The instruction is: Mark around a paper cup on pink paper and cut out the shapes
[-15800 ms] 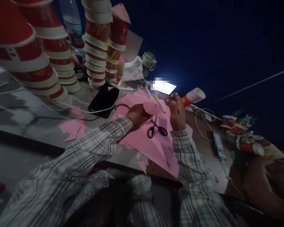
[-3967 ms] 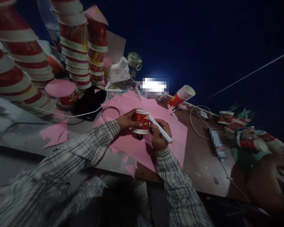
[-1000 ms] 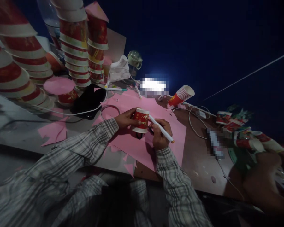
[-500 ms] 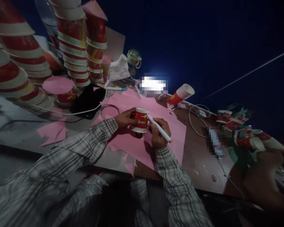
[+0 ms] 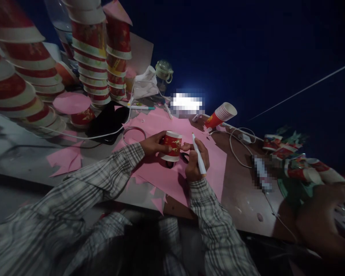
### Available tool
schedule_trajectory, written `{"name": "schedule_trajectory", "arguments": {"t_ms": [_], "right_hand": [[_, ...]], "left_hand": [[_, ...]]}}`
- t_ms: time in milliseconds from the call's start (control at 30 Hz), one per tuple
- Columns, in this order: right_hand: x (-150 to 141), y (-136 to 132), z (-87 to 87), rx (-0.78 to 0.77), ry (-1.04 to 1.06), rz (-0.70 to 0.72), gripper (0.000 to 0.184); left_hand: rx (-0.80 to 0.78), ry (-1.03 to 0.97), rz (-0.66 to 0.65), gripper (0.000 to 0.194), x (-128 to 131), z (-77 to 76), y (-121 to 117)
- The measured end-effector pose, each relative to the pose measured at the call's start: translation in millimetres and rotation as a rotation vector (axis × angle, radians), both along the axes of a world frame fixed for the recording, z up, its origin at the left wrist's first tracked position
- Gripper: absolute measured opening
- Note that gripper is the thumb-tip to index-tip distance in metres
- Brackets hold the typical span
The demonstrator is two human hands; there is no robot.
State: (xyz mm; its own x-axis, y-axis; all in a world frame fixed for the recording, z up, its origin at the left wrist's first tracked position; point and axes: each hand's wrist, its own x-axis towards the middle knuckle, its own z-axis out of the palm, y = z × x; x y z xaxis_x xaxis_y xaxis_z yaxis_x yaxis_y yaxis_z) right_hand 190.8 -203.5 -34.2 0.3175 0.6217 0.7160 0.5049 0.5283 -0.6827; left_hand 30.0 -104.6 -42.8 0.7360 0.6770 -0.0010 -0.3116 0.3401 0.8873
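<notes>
My left hand [image 5: 155, 143] is closed around a red paper cup [image 5: 174, 147] with gold marks, its white rim facing down. A white marker [image 5: 199, 157] is gripped in my right hand [image 5: 194, 163], its tip pointing up and away from the cup. A finger of the right hand reaches toward the cup's side; whether it touches I cannot tell. Under both hands spreads a large pink paper sheet [image 5: 209, 180]. Black scissor handles [image 5: 185, 157] show partly behind the cup and the right hand.
Tall stacks of red and white paper cups [image 5: 90, 57] stand at left, near a cup topped by a pink paper disc [image 5: 71, 102] and a black phone [image 5: 109, 122]. A tilted cup stack [image 5: 220, 115] leans behind the sheet. Cables [image 5: 232, 149] run at right, beside another person's arm [image 5: 316, 214].
The marker tip has left the cup's side and swung to the right and more upright. Earlier, my hands held pink paper; a cup topped with a pink disc now stands at left.
</notes>
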Motion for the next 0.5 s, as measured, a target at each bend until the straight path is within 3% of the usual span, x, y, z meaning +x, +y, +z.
{"name": "schedule_trajectory", "arguments": {"t_ms": [233,500], "right_hand": [[5.8,0.4,-0.5,0.077,-0.106,0.103,0.033],[7.9,-0.6,9.1,0.098,-0.228,0.125,0.027]], "left_hand": [[0.014,-0.027,-0.020,0.069,-0.3,-0.3,1.1],[-0.035,-0.030,-0.005,0.070,-0.4,2.1,-3.2]]}}
